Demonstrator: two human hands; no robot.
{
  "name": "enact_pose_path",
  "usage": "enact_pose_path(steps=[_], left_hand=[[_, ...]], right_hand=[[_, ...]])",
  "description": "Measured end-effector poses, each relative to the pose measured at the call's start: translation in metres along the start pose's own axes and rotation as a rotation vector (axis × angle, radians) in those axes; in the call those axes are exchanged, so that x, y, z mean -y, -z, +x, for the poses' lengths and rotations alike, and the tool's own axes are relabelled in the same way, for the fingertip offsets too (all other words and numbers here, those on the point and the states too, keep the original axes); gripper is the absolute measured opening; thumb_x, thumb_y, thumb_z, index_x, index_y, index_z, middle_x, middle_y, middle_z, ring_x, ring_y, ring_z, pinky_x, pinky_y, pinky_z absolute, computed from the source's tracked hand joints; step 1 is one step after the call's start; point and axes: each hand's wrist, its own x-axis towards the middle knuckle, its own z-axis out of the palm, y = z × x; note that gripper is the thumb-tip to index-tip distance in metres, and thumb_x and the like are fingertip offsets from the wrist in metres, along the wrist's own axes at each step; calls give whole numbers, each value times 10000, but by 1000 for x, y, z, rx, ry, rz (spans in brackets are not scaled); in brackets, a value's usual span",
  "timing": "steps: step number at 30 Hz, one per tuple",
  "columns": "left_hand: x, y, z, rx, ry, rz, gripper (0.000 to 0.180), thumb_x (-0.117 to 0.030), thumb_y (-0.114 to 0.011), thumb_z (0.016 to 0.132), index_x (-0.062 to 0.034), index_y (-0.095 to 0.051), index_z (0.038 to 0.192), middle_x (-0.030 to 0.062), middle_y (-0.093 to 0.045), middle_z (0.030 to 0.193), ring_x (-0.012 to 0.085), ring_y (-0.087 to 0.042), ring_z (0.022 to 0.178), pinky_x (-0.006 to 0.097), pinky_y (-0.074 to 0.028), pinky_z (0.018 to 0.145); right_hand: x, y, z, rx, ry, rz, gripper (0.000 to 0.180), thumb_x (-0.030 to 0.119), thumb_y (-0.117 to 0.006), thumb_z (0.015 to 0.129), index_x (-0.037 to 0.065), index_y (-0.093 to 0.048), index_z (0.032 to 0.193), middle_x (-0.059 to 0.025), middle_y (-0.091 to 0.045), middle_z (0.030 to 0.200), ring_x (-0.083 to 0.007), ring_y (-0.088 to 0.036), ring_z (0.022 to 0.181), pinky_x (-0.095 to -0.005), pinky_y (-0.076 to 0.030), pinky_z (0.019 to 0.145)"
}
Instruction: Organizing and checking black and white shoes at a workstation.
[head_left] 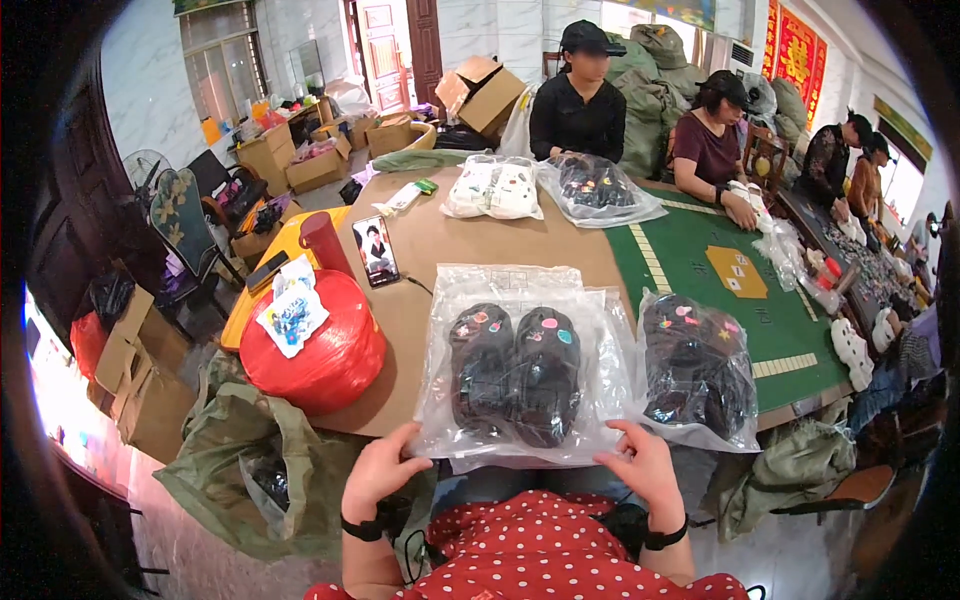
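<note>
In front of me on the table lies a clear plastic bag point(515, 375) holding a pair of black clogs point(548, 372) with small colourful charms. My left hand point(385, 468) has hold of its near left corner, thumb apart from the fingers. At the near right corner, my right hand point(646, 468) grips the plastic edge in the same way. Other clear plastic seems to lie under this bag. Just right of it, close to my right hand, is a second bagged pair of black clogs point(697, 370).
A big red roll of plastic twine point(315, 345) carries a blue-and-white packet point(293, 312). Beside it stand a phone point(376, 250) and a dark red cylinder point(325, 243). Bagged white clogs point(492, 188) lie farther back. Several people sit along the tables. A green sack point(255, 465) is low left.
</note>
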Motion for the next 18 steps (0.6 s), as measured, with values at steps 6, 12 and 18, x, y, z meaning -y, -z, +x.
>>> enact_pose_path(steps=[6,12,18], left_hand=[[18,7,3,-107,-69,-513,318,-33,-731,836,-26,-661,1145,47,-682,849,103,-624,760,260,-499,722],[19,11,10,-75,-55,-549,226,-3,-686,855,13,-670,1079,38,-690,825,92,-628,775,245,-495,726],[14,14,8,-14,5,-542,263,0,-678,858,6,-615,1114,25,-678,818,81,-607,765,234,-476,681]], right_hand=[[1,4,0,2,-52,56,461,281,-840,754,97,-696,1150,-46,-601,644,-167,-561,542,-320,-450,545],[-15,1,6,-107,-40,105,378,191,-799,800,77,-687,1143,-37,-559,695,-136,-510,583,-299,-428,572],[-20,3,8,-72,-98,298,268,71,-711,879,32,-674,1141,38,-507,726,-47,-460,658,-230,-395,593]])
